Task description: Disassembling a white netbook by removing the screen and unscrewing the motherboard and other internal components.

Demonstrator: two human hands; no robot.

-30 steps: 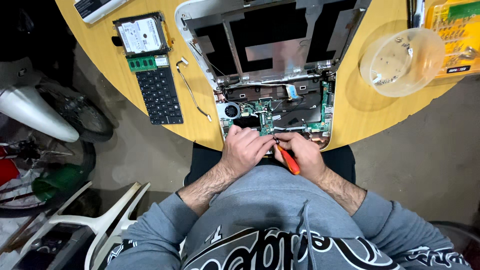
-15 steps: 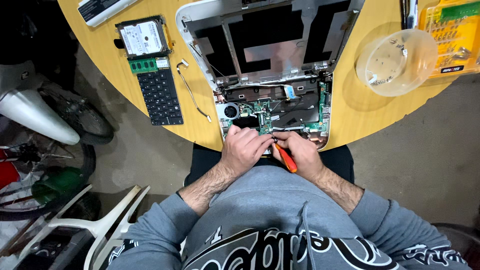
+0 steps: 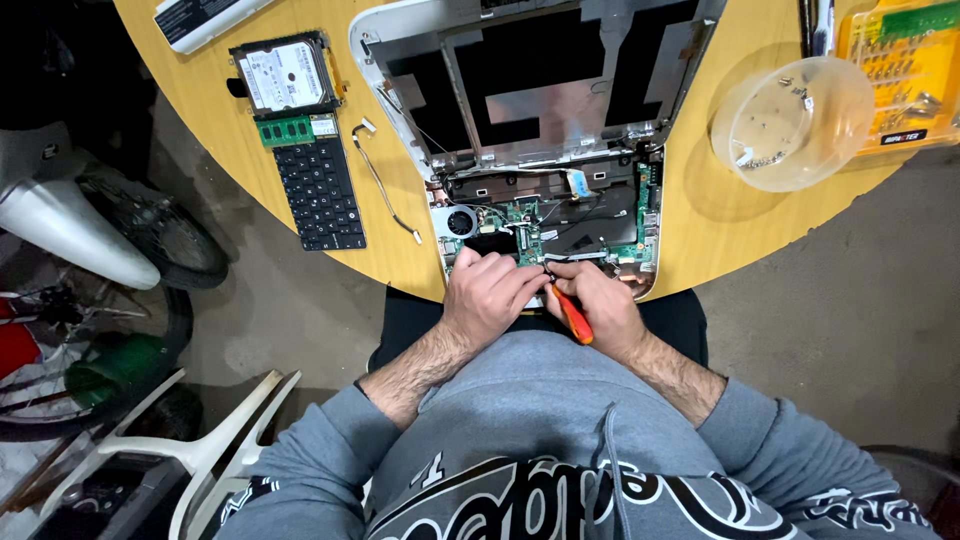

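Opened laptop (image 3: 540, 150) at desk (image 3: 700, 230) near edge, green board (image 3: 520, 225) exposed. Right hand (image 3: 600, 305) fingers closed on orange screwdriver (image 3: 572, 315), tip at board; left hand (image 3: 490, 295) steadies chassis, holds nothing visible. Step: unscrewing. Next needs vertical pressure, steady tip.

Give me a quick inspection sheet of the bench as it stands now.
Surface: round wooden table, bare at the near right edge.
Job's things: opened laptop, green circuit board exposed; orange-handled screwdriver.
Clutter: hard drive, memory stick, keyboard, clear bowl, yellow bit case.
Grippers: left hand rests on the laptop's near edge; right hand grips the screwdriver.
Cables: loose ribbon cable beside the keyboard.
Surroundings: concrete floor, white chair, tyre.
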